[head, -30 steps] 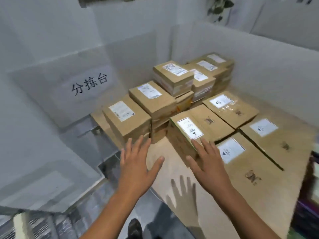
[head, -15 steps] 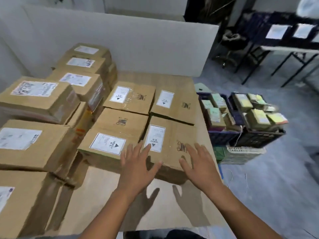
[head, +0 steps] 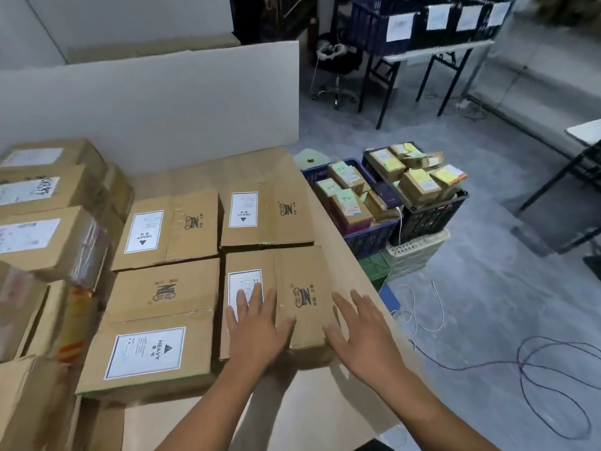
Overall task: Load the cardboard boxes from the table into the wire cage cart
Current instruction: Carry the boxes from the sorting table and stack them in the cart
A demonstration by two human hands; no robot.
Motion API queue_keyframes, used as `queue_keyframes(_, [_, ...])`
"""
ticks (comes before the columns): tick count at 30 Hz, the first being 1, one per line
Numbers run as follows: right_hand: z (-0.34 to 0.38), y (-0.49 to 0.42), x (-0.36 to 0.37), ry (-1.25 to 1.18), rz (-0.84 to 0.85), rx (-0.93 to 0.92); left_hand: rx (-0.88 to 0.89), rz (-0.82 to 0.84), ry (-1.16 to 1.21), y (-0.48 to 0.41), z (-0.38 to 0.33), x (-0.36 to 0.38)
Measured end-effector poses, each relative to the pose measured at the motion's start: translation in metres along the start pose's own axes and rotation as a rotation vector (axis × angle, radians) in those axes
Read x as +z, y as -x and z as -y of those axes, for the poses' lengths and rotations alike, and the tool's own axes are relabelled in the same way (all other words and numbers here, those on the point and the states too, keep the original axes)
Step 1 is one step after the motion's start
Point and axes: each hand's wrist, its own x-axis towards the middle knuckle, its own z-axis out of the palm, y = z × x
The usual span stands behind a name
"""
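Flat brown cardboard box (head: pixel 292 271), white label, black logo printed sideways: lower centre of frame, on tan table (head: pixel 325 405); long axis apparently up-frame. Left hand (head: pixel 257 330): fingers straight, splayed flat on its top. Right hand (head: pixel 361 336): fingers splayed, released, at its right edge.

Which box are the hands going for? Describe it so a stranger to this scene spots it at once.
On the table before the white partition board, four flat white-labelled boxes form a two-by-two block. The target box is the near right one, by the table's right edge. It alone has the left hand flat on top and the right hand at its side.
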Motion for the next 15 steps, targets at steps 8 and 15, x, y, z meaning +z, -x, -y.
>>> queue_keyframes(8, [-0.047, -0.027, -0.001, -0.088, 0.161, -0.127, -0.184, -0.009, -0.048, 0.025, -0.039, 0.022])
queue_keyframes(15, [-0.105, -0.053, -0.006, -0.131, 0.356, -0.306, -0.28, 0.004, -0.09, 0.052, -0.089, 0.036])
